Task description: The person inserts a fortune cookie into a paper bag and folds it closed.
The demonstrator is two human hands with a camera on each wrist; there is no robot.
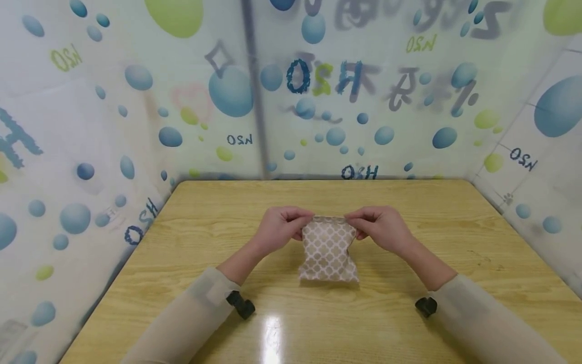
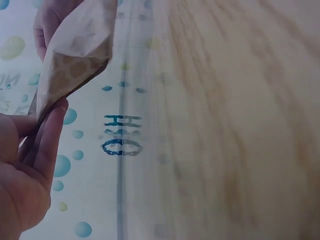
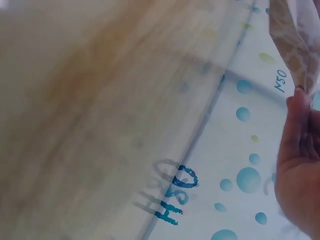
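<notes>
A small beige pouch with a white lattice pattern [image 1: 327, 253] hangs over the middle of the table, its top edge stretched between both hands. At its top left corner the left hand [image 1: 283, 230] pinches the edge between thumb and fingers. The right hand [image 1: 384, 228] pinches the opposite top corner the same way. In the left wrist view, the pouch [image 2: 82, 42] runs slantwise up from the fingertips, with part of the other hand behind it. Only a strip of the pouch [image 3: 295, 47] shows in the right wrist view, above the fingertips. Whether anything is inside cannot be seen.
The wooden table [image 1: 204, 217] reaches back to a wall covering [image 1: 282, 146] printed with blue and green bubbles and lettering. Similar covering lines both sides. Small black devices [image 1: 241, 305] sit at both sleeve cuffs. A light glare lies on the front of the table.
</notes>
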